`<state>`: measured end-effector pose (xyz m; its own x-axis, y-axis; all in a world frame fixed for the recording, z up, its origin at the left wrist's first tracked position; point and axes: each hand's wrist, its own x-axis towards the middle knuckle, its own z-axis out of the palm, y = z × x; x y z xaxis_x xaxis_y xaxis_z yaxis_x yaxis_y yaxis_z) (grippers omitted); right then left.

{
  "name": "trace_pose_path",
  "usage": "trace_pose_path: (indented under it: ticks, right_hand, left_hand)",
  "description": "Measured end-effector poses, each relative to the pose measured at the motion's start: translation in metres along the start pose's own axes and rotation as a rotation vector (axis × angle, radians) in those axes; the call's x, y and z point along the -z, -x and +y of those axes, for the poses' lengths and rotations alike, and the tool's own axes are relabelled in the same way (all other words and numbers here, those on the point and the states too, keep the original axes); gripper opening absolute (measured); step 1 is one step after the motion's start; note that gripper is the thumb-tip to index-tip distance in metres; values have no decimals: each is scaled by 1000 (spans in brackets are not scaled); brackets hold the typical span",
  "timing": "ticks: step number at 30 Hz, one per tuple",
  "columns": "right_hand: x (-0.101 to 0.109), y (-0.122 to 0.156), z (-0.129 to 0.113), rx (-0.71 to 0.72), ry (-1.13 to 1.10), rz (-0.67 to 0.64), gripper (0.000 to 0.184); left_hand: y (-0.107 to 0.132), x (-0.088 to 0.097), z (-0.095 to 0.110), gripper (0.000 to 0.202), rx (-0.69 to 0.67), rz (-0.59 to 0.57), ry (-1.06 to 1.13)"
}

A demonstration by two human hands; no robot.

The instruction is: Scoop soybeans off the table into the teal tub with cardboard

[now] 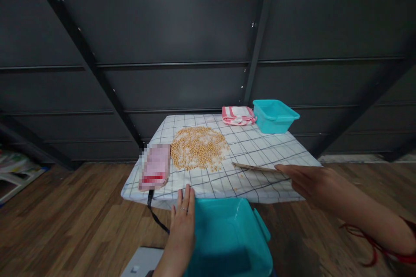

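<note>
Beyond the left hand (183, 220), lying open and straight-fingered against the basin (224, 229), I see spread beans (199, 148), while the right hand (310, 180) pinches a thin board (255, 167).

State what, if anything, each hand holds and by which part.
The right hand holds a thin flat piece by its right end. The left hand lies at the left edge of the nearer teal bin; whether it grips is unclear.

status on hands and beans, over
Left hand at near teal bin. Right hand holds thin flat piece. Beans spread on checked cloth; pink object at their left.
</note>
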<state>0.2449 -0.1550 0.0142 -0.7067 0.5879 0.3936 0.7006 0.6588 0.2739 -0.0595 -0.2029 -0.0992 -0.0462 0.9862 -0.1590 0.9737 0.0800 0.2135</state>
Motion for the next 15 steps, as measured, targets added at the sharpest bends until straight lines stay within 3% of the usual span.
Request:
trace_pose_path:
  ticks: [5,9,15]
  right_hand:
    - [12,-4,-6,57,13,97,34]
    - [11,-9,-6,23,-34,51,36]
    - [11,-9,-6,15,-59,57,35]
  left_hand:
    - [0,-7,-11,90,-86,43,156]
    - [-2,-18,-25,95,-203,82,272]
    - [-4,-27,-30,95,-242,137,341]
